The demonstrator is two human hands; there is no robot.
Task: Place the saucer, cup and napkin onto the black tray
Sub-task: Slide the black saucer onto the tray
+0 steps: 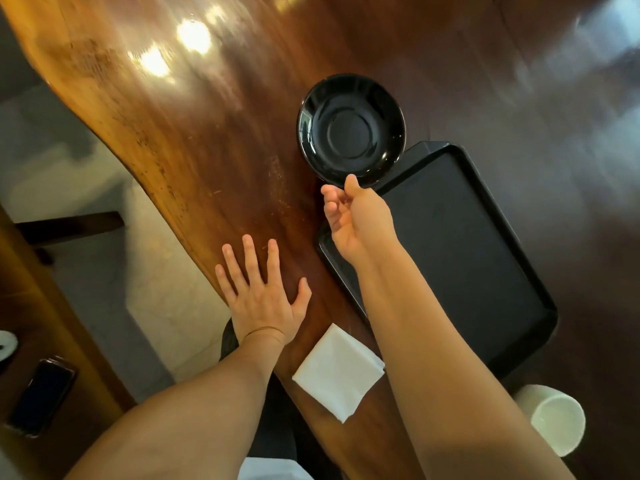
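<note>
My right hand (356,220) pinches the near rim of a glossy black saucer (351,129), which overlaps the far left corner of the black tray (460,244). I cannot tell if the saucer is lifted off the table. The tray lies empty on the dark wooden table, partly hidden by my right forearm. My left hand (261,289) rests flat on the table with fingers spread, holding nothing. A folded white napkin (337,372) lies between my forearms near the table's front edge. A white cup (554,417) stands at the lower right, beside the tray's near end.
The wooden table (207,133) has a wavy left edge, with tiled floor beyond it. A second wooden surface at the lower left carries a dark phone (41,396). Light glare spots the far tabletop.
</note>
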